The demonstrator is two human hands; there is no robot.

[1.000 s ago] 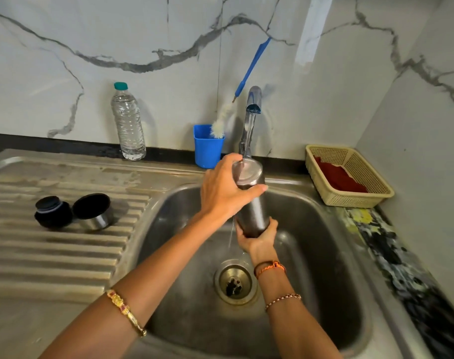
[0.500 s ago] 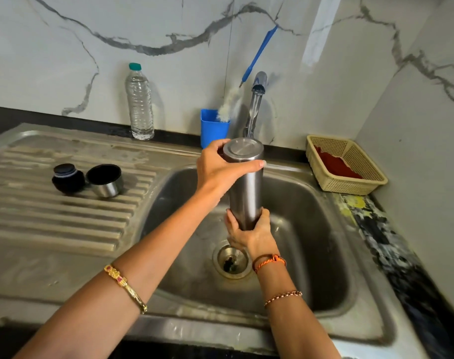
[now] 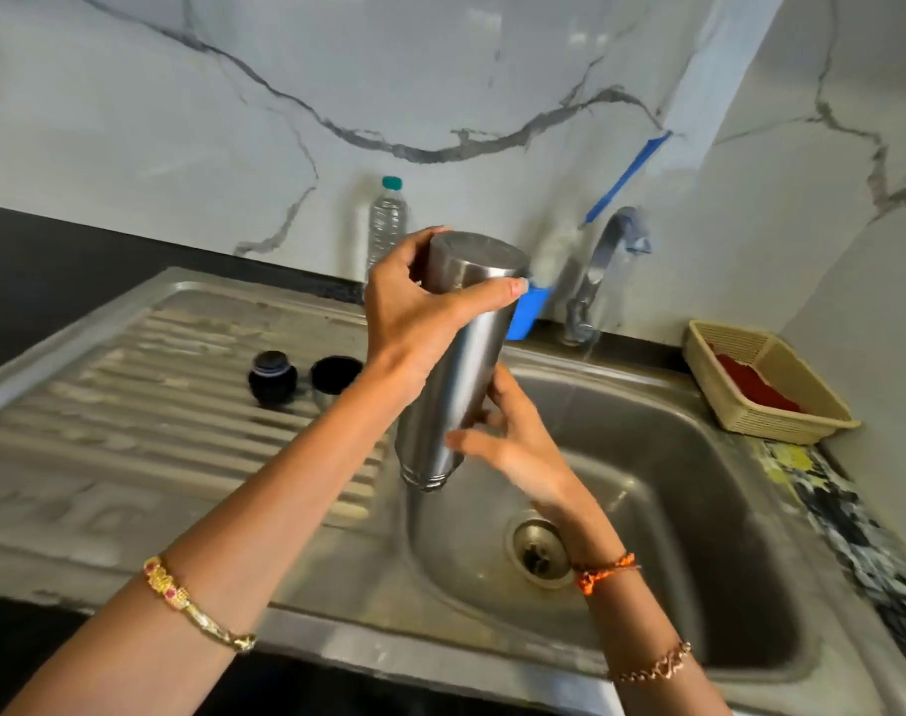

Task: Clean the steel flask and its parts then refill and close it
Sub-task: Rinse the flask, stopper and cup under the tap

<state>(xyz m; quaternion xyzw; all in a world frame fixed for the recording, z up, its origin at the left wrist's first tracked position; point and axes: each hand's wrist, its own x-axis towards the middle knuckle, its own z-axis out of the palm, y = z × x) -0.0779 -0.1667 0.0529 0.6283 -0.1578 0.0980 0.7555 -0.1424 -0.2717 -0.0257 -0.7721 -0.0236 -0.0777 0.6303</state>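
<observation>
The left hand [image 3: 415,312] curls its fingers round the upside-down flask [image 3: 453,364] over the sink [image 3: 699,509]; the right hand [image 3: 513,447] touches it with straight fingers. It looks like rinsing; next, flip it to refill

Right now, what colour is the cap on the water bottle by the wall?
Teal green; the water bottle's cap shows best in the head view.
</observation>
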